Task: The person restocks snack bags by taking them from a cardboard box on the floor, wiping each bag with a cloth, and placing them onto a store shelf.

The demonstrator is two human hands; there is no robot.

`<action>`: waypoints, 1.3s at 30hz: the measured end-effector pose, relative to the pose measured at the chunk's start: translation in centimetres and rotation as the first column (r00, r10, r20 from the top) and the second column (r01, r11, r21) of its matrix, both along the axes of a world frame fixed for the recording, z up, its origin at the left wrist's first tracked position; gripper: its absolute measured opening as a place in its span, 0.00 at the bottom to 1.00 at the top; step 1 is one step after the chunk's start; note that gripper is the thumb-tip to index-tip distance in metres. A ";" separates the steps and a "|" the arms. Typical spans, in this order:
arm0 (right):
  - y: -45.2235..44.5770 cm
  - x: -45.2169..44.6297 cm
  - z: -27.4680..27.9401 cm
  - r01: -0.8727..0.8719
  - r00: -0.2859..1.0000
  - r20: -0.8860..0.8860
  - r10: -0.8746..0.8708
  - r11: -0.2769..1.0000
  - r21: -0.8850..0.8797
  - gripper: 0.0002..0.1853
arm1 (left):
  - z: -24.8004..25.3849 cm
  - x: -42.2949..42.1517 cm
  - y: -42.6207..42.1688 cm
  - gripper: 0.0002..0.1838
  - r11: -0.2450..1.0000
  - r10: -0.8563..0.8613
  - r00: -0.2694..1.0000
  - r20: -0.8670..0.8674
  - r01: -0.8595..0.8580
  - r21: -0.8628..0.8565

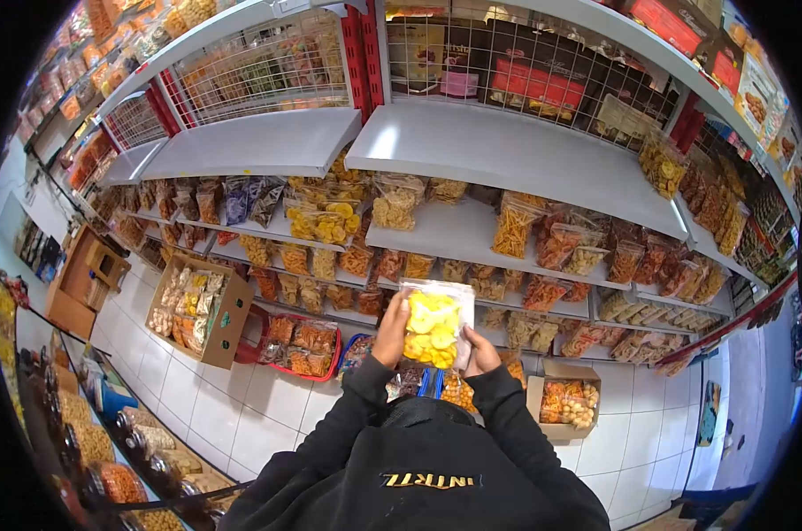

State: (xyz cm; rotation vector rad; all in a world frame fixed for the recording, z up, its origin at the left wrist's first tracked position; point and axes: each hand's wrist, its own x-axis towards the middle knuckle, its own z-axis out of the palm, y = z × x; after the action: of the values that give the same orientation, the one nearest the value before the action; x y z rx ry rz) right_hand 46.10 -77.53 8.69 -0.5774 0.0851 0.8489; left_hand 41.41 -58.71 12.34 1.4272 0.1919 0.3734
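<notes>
A clear zip bag of yellow chips [433, 326] is held upright in front of my chest. My left hand [390, 333] grips its left edge, with the fingers partly hidden behind it. On the other side, my right hand [481, 352] is closed on the lower right edge, where a pale clear layer of plastic shows beside the chips. Whether that layer is a second bag I cannot tell. Just beyond the held bag, filled snack bags [485, 281] line the lower shelves.
Grey shelves [516, 159] with wire-mesh backs stand ahead, stocked with bagged snacks. On the tiled floor are an open cardboard box [226, 329] of bags, a red basket [337, 354] and another box [533, 403] at right. Jars [122, 482] stand at lower left.
</notes>
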 end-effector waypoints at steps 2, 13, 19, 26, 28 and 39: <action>1.2 -0.8 0.0 0.036 0.998 -0.051 -0.028 0.986 0.163 0.22 | 1.2 -0.1 -0.3 0.27 0.989 0.040 0.996 -0.076 -0.028 0.145; 6.2 -1.9 -3.6 0.221 0.940 0.299 -0.164 0.960 -0.170 0.24 | 3.7 -2.3 1.3 0.12 0.564 0.351 0.936 -0.027 -0.188 0.804; 7.6 -2.1 -3.1 0.456 0.720 0.686 -0.100 0.814 -0.360 0.21 | 4.5 -4.4 0.1 0.41 0.477 0.315 0.944 -0.100 -0.066 0.876; 8.5 -3.3 0.7 0.528 0.598 0.801 0.024 0.740 -0.416 0.22 | 0.8 -4.4 2.7 0.43 0.738 0.339 0.934 -0.116 -0.188 0.648; 8.1 -2.2 -2.8 0.510 0.665 0.744 -0.060 0.764 -0.395 0.21 | -0.6 -4.6 4.8 0.37 0.857 0.296 0.947 -0.128 -0.204 0.473; 4.8 -3.6 -1.9 0.035 0.944 0.327 0.051 0.967 -0.253 0.23 | -1.7 -5.9 4.4 0.17 0.757 -0.323 0.937 -0.134 0.171 -0.631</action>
State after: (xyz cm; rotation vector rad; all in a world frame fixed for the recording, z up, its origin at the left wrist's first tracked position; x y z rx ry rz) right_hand 42.53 -72.71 6.75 -0.9588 -0.1169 0.7424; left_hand 35.49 -54.34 10.59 0.8231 0.2819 -0.0915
